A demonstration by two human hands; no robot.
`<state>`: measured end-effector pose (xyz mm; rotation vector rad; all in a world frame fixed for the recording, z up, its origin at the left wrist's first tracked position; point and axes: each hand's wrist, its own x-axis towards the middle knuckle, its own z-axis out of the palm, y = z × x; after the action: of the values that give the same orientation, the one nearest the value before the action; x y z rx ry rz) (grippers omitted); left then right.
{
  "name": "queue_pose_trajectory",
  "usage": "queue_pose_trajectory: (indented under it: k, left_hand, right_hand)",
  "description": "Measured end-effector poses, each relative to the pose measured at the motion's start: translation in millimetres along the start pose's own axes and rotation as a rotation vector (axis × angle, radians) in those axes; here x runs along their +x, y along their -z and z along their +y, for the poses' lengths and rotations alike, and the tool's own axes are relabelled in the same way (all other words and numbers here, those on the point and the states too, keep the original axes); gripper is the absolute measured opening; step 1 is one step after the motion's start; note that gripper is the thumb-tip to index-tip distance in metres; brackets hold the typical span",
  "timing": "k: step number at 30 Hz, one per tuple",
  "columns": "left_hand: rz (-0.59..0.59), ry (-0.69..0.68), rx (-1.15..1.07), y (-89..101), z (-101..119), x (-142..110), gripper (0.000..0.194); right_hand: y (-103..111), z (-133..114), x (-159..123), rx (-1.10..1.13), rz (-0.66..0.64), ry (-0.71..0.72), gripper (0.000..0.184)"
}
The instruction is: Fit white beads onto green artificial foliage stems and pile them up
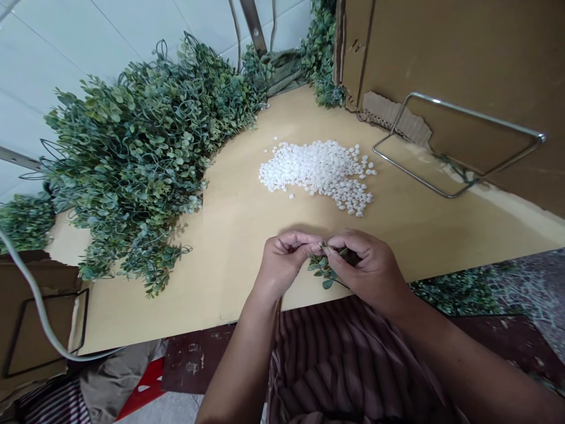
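Observation:
My left hand and my right hand meet over the near edge of the tan table. Both are closed in a pinch on a small green artificial leaf sprig, whose leaves hang down between them. A tiny white piece seems to sit at my left fingertips, too small to make out. A heap of small white plastic pieces lies on the table just beyond my hands.
A big pile of green artificial foliage covers the table's left side. A cardboard box with a metal wire frame stands at the right. More greenery lies on the floor at right; a white cable at left.

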<state>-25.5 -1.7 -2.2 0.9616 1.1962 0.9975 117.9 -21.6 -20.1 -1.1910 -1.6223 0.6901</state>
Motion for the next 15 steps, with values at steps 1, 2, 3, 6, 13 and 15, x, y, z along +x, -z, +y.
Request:
queue_pose_trajectory:
  k: [1, 2, 3, 6, 13, 15]
  left_hand:
    - [-0.01, 0.003, 0.004, 0.4, 0.7, 0.3, 0.023]
    - [-0.019, 0.003, 0.011, 0.6, 1.4, 0.7, 0.023]
    - [-0.028, 0.003, 0.019, 0.7, 2.1, 1.2, 0.024]
    - [-0.043, 0.003, 0.033, 0.1, 2.3, 2.7, 0.026]
    - [0.115, -0.262, 0.123, 5.2, -5.0, -4.1, 0.023]
    - [0.115, -0.358, 0.232, 8.0, -6.8, -9.1, 0.021]
  right_hand:
    - [-0.1, 0.1, -0.1, 0.002, -0.003, 0.0, 0.016]
    - [-0.3, 0.1, -0.2, 0.006, -0.004, 0.0, 0.016]
    - [-0.4, 0.0, -0.2, 0.011, -0.003, -0.001, 0.016]
    - [-0.4, -0.7, 0.7, 0.034, 0.002, -0.025, 0.015]
    - [1.0, -0.9, 5.5, 0.382, 0.117, -0.299, 0.018]
    - [-0.1, 1.5, 6.6, 0.509, 0.195, -0.356, 0.022]
